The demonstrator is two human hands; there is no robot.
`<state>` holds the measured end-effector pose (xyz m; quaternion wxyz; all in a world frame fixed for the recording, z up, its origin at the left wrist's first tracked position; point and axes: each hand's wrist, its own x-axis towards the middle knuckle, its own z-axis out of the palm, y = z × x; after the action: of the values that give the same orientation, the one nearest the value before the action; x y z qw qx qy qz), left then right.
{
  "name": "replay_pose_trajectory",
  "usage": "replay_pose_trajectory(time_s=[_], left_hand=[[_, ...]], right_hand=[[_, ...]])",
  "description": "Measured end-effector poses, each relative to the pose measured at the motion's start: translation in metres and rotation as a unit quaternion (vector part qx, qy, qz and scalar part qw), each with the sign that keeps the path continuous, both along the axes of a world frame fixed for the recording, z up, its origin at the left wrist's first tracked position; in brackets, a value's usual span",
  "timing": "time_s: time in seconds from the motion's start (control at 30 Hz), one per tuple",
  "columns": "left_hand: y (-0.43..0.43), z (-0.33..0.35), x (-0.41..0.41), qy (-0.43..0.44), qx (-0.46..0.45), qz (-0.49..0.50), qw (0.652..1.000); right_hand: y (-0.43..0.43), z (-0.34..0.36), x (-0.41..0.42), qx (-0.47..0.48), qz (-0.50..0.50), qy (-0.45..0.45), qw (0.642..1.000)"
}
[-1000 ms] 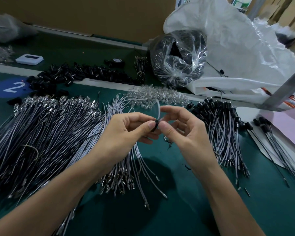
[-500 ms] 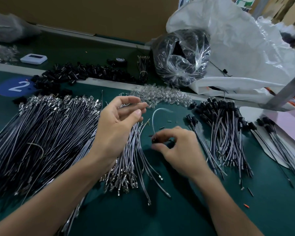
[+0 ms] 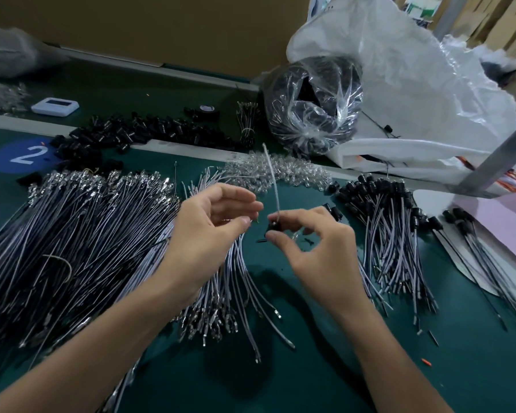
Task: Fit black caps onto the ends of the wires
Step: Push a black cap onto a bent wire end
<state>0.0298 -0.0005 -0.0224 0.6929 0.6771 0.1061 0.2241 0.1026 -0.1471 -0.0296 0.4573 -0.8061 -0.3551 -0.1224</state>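
Note:
My right hand (image 3: 316, 248) pinches a black cap (image 3: 274, 226) between thumb and forefinger. A single grey wire (image 3: 271, 177) rises straight up from that cap. My left hand (image 3: 209, 234) hovers just left of it with fingers apart and nothing clearly in them. A big pile of uncapped wires (image 3: 72, 234) with metal terminals lies on the left, and a smaller bundle (image 3: 233, 281) lies under my hands. Wires with black caps fitted (image 3: 385, 234) are heaped on the right. Loose black caps (image 3: 131, 134) lie along the far edge.
Clear bulbs (image 3: 283, 172) are strewn beyond my hands. A clear bag of black parts (image 3: 313, 105) and a large white bag (image 3: 429, 84) stand at the back right. A metal bar (image 3: 504, 156), a pink sheet (image 3: 507, 222), a white device (image 3: 55, 106) and a blue "2" sticker (image 3: 24, 155) border the green mat.
My hands were pinched together on the cap, then parted as the right hand dipped to the mat. Now the right hand is raised with the wire upright, and the left has drawn close.

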Motion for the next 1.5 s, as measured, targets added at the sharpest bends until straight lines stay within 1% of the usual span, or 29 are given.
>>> replay_pose_trajectory(time_s=[0.1, 0.2, 0.27, 0.33, 0.53, 0.6, 0.7, 0.83, 0.9, 1.03, 1.17, 1.23, 1.33, 1.4, 1.43, 1.5], left_hand=[[-0.001, 0.000, 0.000, 0.016, 0.005, -0.044, 0.999], [-0.003, 0.000, -0.001, 0.012, -0.020, -0.078, 0.997], [-0.003, 0.000, -0.001, 0.001, -0.020, -0.088, 0.996], [-0.003, 0.001, -0.002, -0.013, -0.010, -0.097, 0.995], [-0.007, 0.004, -0.003, -0.039, 0.033, -0.104, 0.993], [-0.008, 0.004, -0.003, -0.047, 0.025, -0.092, 0.994], [-0.006, 0.004, -0.001, -0.046, 0.016, -0.085, 0.995], [-0.004, 0.004, -0.001, -0.019, 0.066, -0.094, 0.993], [-0.004, 0.003, -0.001, -0.007, 0.082, -0.098, 0.992], [-0.002, 0.002, -0.002, 0.005, 0.086, -0.084, 0.993], [-0.002, 0.000, -0.001, 0.012, 0.083, -0.097, 0.992], [-0.003, -0.001, 0.000, 0.012, 0.082, -0.099, 0.992], [-0.001, -0.002, 0.000, 0.011, 0.067, -0.079, 0.995], [0.002, -0.001, 0.000, 0.008, 0.045, -0.061, 0.997], [0.003, 0.000, -0.001, 0.004, 0.032, -0.052, 0.998], [0.004, 0.002, -0.001, -0.005, -0.005, -0.045, 0.999]], right_hand=[[-0.001, 0.003, -0.002, 0.025, 0.025, -0.002, 0.999], [-0.001, 0.005, -0.002, 0.051, 0.035, 0.040, 0.997], [-0.002, 0.007, -0.003, 0.090, 0.040, 0.085, 0.992], [-0.002, 0.009, -0.004, 0.116, 0.045, 0.102, 0.987], [-0.001, 0.010, -0.008, 0.127, 0.057, 0.111, 0.984], [-0.001, 0.010, -0.008, 0.124, 0.059, 0.112, 0.984], [-0.003, 0.008, -0.006, 0.116, 0.060, 0.081, 0.988], [-0.004, 0.008, 0.000, 0.057, 0.026, -0.067, 0.996], [-0.006, 0.007, 0.002, 0.033, 0.012, -0.110, 0.993], [-0.008, 0.005, 0.004, 0.005, 0.004, -0.119, 0.993], [-0.008, 0.006, 0.003, 0.000, -0.003, -0.119, 0.993], [-0.009, 0.008, 0.002, 0.010, -0.012, -0.118, 0.993], [-0.011, 0.013, 0.005, 0.057, -0.042, -0.113, 0.991], [-0.014, 0.015, 0.010, 0.078, -0.072, -0.087, 0.991], [-0.015, 0.014, 0.012, 0.066, -0.087, -0.069, 0.992], [-0.016, 0.010, 0.015, -0.001, -0.120, -0.047, 0.992]])
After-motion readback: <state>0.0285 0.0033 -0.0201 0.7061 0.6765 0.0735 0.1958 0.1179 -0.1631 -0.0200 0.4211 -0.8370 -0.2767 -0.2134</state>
